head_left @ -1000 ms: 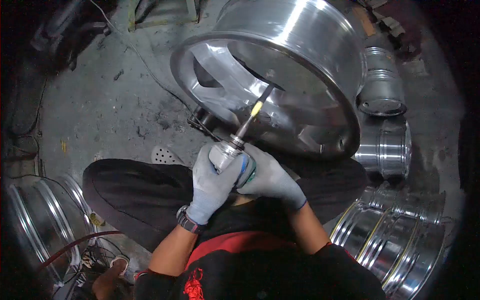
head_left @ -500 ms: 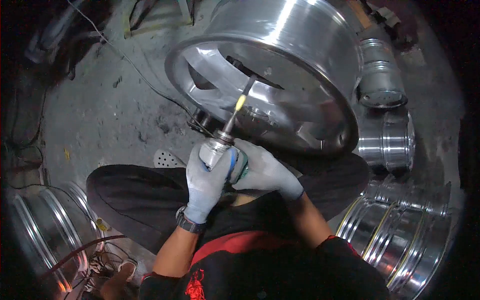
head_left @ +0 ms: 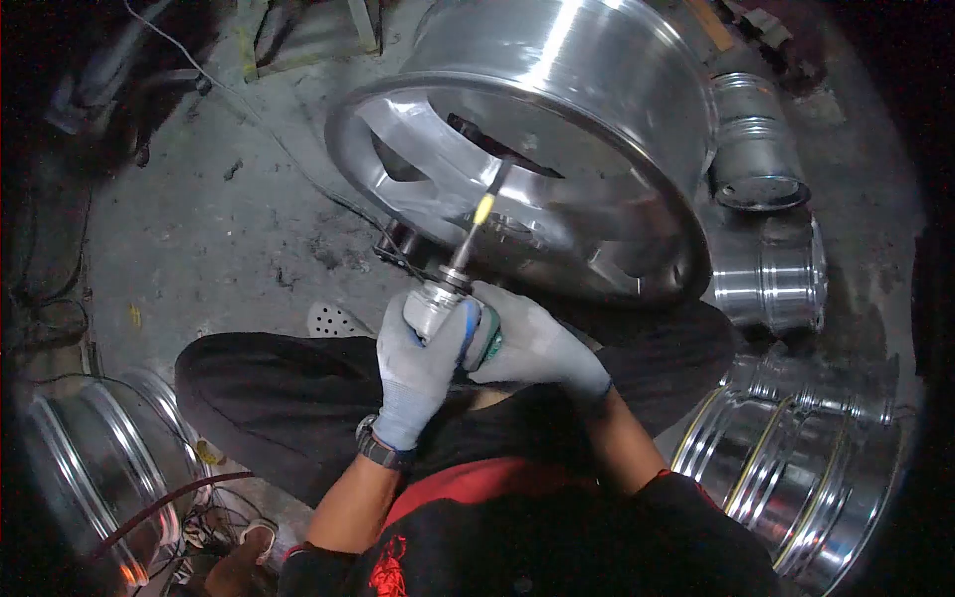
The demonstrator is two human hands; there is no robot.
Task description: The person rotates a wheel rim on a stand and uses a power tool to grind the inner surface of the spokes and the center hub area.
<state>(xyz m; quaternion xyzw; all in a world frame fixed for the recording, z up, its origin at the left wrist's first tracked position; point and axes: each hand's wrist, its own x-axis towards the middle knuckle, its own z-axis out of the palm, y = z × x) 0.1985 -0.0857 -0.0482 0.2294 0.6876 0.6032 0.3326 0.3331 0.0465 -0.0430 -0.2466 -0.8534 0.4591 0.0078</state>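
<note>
My left hand (head_left: 413, 358), in a grey-white work glove, is closed around the silver body of a die grinder (head_left: 435, 306). Wrapped around the grinder's lower part is my right hand (head_left: 532, 340), gloved the same way. A slim shaft with a yellow band (head_left: 484, 209) and a dark tip points up and away from me. In this view the tip overlaps a spoke of a large shiny alloy wheel (head_left: 542, 50). The wheel leans with its spoked face towards me, in front of my crossed legs. Part of the grinder is hidden by my fingers.
Several metal wheels stand along the right, among them a banded one (head_left: 786, 478) close by. Other wheels (head_left: 109, 448) lie at lower left, near a red hose (head_left: 189, 483) and someone's foot (head_left: 257, 537). A cable (head_left: 269, 129) crosses the grey floor. A stand (head_left: 308, 65) is behind.
Both hands and the grinder have shifted slightly right and down in the view. The shaft tip still overlaps the wheel's face. Both hands keep their grip.
</note>
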